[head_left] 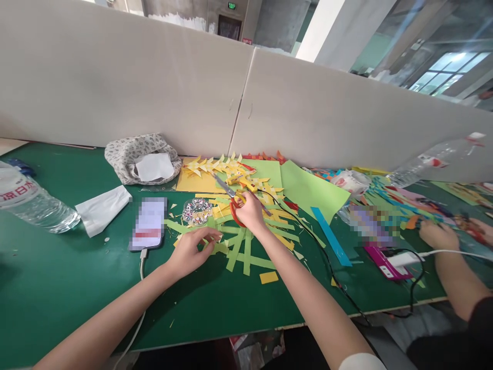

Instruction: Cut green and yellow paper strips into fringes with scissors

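Observation:
My right hand (249, 210) is closed round a pair of scissors (225, 186) with red and yellow handles, the blades pointing up and left, away from me. Just left of it, my left hand (195, 249) hovers low over the paper strips, thumb and fingers curled towards each other; whatever is at the fingertips is too small to make out. Under and around both hands lie green paper strips (246, 254). Beyond the scissors is a folded yellow paper chain (215, 165), and a round clear pack of small beads (197, 211) sits near my left fingers.
A phone (149, 223) on a cable, a white sheet (103, 210), a water bottle (36, 198) and a patterned cloth bag (142, 156) are on the left. A blue strip (331, 236) and a pink power bank (387, 262) lie right, near another person's hand (439, 234). A partition (185, 92) stands behind.

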Demonstrator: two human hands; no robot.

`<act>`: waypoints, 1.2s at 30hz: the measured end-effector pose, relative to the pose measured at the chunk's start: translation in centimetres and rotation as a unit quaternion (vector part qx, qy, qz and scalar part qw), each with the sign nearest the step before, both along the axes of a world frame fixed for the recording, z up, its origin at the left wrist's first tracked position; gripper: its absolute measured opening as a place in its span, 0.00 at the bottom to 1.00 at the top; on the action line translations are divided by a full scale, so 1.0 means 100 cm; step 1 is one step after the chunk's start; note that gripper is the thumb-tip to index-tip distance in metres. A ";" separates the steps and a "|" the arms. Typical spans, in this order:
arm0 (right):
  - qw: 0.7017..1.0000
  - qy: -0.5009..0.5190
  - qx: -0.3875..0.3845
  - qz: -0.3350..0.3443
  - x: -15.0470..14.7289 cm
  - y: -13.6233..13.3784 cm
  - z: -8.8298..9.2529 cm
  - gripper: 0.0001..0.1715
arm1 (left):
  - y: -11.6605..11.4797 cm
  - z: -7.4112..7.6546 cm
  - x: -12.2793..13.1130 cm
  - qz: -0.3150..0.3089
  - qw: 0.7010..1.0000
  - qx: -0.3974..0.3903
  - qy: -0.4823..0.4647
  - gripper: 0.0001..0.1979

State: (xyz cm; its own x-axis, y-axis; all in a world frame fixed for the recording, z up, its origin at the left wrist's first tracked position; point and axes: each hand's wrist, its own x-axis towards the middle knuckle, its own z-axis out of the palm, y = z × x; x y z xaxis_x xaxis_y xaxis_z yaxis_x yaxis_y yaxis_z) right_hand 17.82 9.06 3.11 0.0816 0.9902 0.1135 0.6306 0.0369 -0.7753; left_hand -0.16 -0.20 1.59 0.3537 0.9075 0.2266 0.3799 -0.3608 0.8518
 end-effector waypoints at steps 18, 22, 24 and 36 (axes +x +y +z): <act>0.756 0.633 -0.158 0.048 -0.031 -0.071 0.033 0.20 | 0.004 0.001 0.004 -0.005 0.940 -0.182 -0.288 0.31; 0.787 0.600 -0.135 0.038 -0.025 -0.076 0.034 0.21 | 0.008 -0.003 0.000 0.014 0.970 -0.080 -0.229 0.08; 0.817 0.568 -0.100 0.016 -0.020 -0.072 0.034 0.23 | 0.009 -0.004 -0.001 0.015 0.975 -0.083 -0.206 0.05; 0.951 0.300 0.077 -0.004 -0.002 -0.054 -0.008 0.13 | 0.003 0.005 0.001 -0.081 0.855 -0.412 -0.306 0.28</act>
State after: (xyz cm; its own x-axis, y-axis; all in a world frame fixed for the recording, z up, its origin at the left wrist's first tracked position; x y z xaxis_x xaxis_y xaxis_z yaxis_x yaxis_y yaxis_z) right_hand 17.62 3.61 2.34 0.1848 0.9645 0.1884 0.0779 0.1767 -0.9812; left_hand -0.03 0.12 2.11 0.5340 0.7988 -0.2771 -0.2261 0.4507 0.8636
